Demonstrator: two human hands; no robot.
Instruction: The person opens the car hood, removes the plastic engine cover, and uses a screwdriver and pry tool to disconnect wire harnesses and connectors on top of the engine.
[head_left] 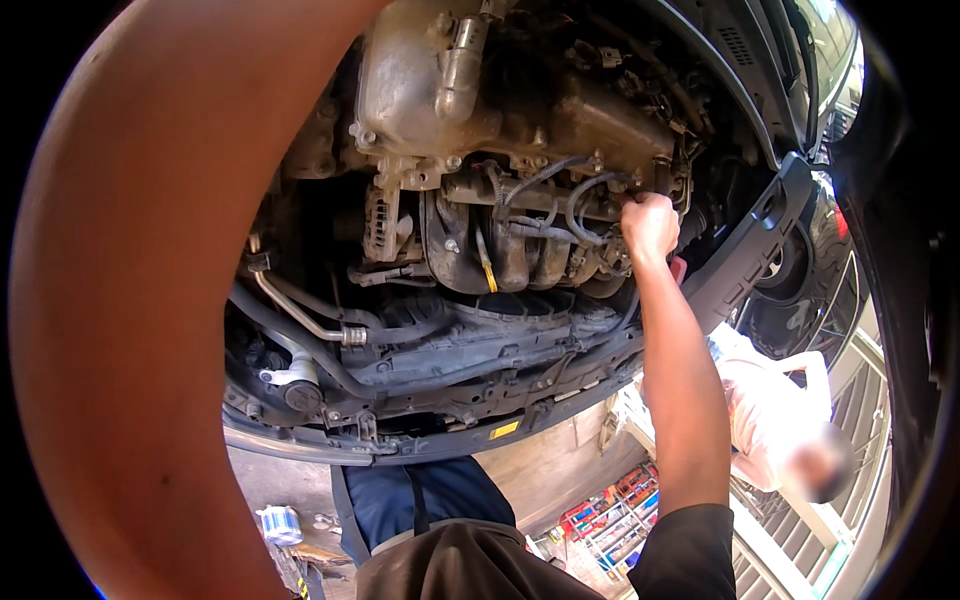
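Observation:
My right hand (pixel 650 226) is closed at the right end of a dirty car engine, beside its metal valve cover (pixel 610 125). Whatever sits in its fingers is hidden. Grey corrugated hoses (pixel 585 205) run just left of that hand, in front of a metal rail (pixel 465 190). Below them curve the dark intake manifold runners (pixel 510 255) and a dipstick with a yellow handle (pixel 490 278). Across the left of the view my left forearm (pixel 130 300) rises large and close; its hand lies beyond the upper edge.
Along the car's front run black hoses (pixel 340 370), a metal pipe (pixel 290 305) and the front crossmember (pixel 450 440). A person (pixel 770 400) stands at the right. A tray of tools (pixel 615 515) and a blue-white container (pixel 280 525) are on the ground.

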